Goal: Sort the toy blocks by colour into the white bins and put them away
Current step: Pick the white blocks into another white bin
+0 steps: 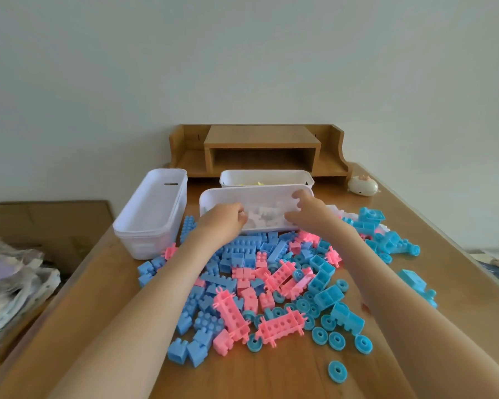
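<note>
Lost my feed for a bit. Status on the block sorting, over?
Left hand curled at near white bin, grip unclear; right hand loose over it. White blocks inside; blue and pink blocks unsorted on table. Nothing between hands and bin.

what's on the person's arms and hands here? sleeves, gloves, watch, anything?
Nothing worn that shows. The left hand and right hand are bare, and both forearms are bare down to the bottom edge of the frame. No sleeves, gloves, watch, rings or wristbands in view, and no markings.
</note>
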A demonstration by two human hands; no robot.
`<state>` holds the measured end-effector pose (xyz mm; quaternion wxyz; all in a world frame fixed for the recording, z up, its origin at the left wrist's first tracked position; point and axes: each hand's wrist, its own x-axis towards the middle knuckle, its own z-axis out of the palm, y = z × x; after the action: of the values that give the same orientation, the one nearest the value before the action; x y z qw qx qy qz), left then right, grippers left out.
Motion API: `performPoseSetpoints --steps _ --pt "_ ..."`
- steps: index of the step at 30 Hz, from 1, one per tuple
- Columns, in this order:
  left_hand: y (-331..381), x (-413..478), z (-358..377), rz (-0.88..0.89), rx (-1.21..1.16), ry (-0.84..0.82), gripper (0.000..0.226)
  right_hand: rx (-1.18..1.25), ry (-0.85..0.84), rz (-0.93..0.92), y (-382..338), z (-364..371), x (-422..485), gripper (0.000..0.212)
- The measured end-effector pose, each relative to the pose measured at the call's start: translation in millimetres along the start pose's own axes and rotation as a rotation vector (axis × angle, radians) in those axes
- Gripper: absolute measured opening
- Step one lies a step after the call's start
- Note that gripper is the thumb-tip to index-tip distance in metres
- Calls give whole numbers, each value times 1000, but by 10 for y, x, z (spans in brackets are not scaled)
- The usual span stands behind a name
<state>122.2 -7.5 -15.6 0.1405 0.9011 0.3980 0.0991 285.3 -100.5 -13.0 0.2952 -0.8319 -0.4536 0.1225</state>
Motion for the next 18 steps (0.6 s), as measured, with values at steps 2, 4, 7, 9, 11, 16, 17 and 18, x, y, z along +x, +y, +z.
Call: performPoseSetpoints --steps 2,4,7,9,11,16,17,18 --pt "7 -43 67 -7 -22 26 31 -95 -53 13 32 9 -74 42" --pt "26 -96 77 -20 -32 47 38 -105 -32 0 64 28 -97 41" --pt "57 -145 48 -27 -50 78 44 -65 9 -55 55 24 -132 44" --pt "72 -168 38 -27 -53 101 44 -32 10 -97 46 18 -156 46" --pt "88 -189 27 -18 -32 120 45 -17 4 -145 42 13 -191 47" --pt "113 -240 43 25 -9 155 40 -35 -22 -212 78 -61 -277 48" --pt "121 -260 53 34 -5 170 39 -56 -31 -217 99 -90 -295 47" --pt "132 -278 67 39 3 183 38 -74 -41 -219 125 -120 -314 47"
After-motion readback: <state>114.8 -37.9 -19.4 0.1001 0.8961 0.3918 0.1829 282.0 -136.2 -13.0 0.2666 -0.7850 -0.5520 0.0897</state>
